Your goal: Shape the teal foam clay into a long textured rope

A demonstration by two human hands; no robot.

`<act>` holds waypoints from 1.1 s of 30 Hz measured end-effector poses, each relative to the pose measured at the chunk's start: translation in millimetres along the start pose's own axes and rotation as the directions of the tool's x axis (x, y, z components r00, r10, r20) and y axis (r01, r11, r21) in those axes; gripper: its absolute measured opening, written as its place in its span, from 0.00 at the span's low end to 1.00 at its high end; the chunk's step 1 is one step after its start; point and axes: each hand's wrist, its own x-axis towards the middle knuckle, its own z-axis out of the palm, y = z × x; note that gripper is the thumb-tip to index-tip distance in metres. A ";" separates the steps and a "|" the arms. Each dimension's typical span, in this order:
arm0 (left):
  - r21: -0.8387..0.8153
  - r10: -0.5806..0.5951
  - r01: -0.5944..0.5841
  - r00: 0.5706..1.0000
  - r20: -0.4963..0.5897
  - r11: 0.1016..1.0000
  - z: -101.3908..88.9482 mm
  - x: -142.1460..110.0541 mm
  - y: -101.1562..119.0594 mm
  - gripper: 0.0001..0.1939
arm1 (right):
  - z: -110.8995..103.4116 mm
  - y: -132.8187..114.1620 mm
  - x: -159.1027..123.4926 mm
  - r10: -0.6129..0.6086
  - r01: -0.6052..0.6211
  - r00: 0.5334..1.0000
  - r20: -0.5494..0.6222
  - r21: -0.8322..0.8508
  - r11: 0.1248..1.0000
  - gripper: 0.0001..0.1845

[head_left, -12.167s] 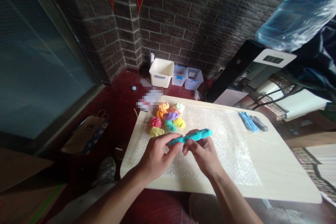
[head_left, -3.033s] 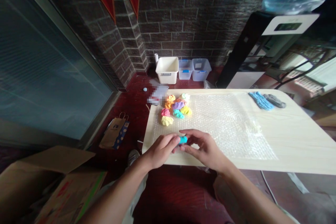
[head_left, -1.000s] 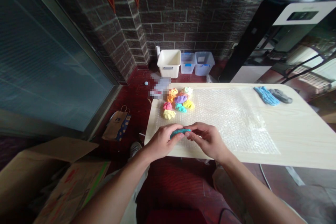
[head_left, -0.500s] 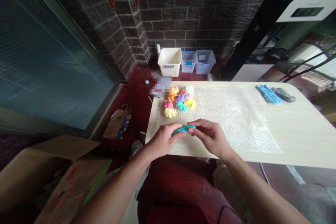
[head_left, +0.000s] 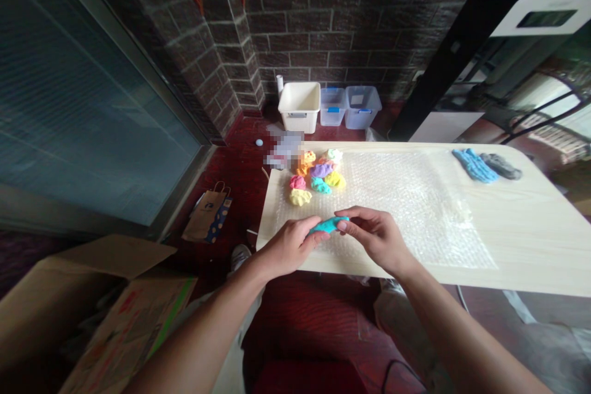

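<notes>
An elongated piece of turquoise modelling clay [head_left: 329, 225] spans the gap between my hands, above the near edge of the bubble wrap. My left hand [head_left: 292, 242] pinches its left end between thumb and fingers. At the other end, my right hand [head_left: 375, 236] grips it with thumb and index finger. Just beyond lie several soft lumps of clay, among them a pale yellow lump [head_left: 300, 197], a red-pink lump [head_left: 298, 182], a purple lump [head_left: 321, 170], a teal lump [head_left: 320, 185] and a bright yellow lump [head_left: 335, 180].
Bubble wrap [head_left: 397, 197] covers much of the pale wooden table [head_left: 535, 234]. Blue clay [head_left: 475, 165] and grey clay [head_left: 501, 166] lie at the far right. A white bin [head_left: 299, 108] and clear boxes [head_left: 362, 109] stand by the wall. An open cardboard box [head_left: 124, 320] sits at lower left.
The turquoise clay now shows a broader, brighter face between my hands. My right hand has shifted slightly to the right, and both hands still grip the clay.
</notes>
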 end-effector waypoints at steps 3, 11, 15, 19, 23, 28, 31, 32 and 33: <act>0.020 -0.010 0.010 0.999 0.034 1.000 0.4 -0.8 -0.3 0.16 | -0.4 -0.7 -0.1 0.031 -0.031 0.999 0.010 -0.002 1.000 0.15; 0.123 -0.053 0.042 0.995 0.089 0.992 5.7 -1.0 -1.1 0.12 | 5.0 2.6 -1.1 0.060 -0.051 0.997 0.040 -0.203 0.978 0.23; 0.196 -0.070 0.041 0.987 0.144 0.980 8.4 -1.6 1.9 0.14 | 7.8 3.4 -3.2 0.056 -0.040 0.998 0.019 -0.472 0.881 0.31; 0.218 -0.080 0.044 0.984 0.157 0.975 13.3 -3.0 2.2 0.16 | 9.5 7.1 -3.2 -0.006 0.003 1.000 -0.003 -0.610 0.792 0.36; 0.110 -0.018 0.008 0.996 0.089 0.994 23.0 -2.0 2.0 0.13 | 15.9 11.7 -3.9 -0.076 0.082 0.996 0.039 -0.665 0.742 0.36; 0.094 0.004 -0.009 0.999 0.048 0.996 31.8 0.1 3.3 0.12 | 20.9 5.5 -6.2 -0.110 0.096 0.993 0.034 -0.771 0.630 0.33; 0.097 -0.007 -0.001 0.996 0.090 0.995 30.5 -0.3 4.1 0.14 | 21.5 -0.6 -7.3 -0.151 0.136 0.987 0.062 -0.823 0.551 0.30; 0.108 -0.005 -0.005 0.995 0.100 0.994 29.3 -0.8 4.2 0.13 | 22.2 -2.1 -7.5 -0.159 0.157 0.984 0.082 -0.823 0.545 0.30; 0.120 0.000 -0.013 0.994 0.107 0.993 27.9 -1.4 4.4 0.13 | 23.2 -3.2 -7.7 -0.167 0.181 0.980 0.105 -0.818 0.547 0.30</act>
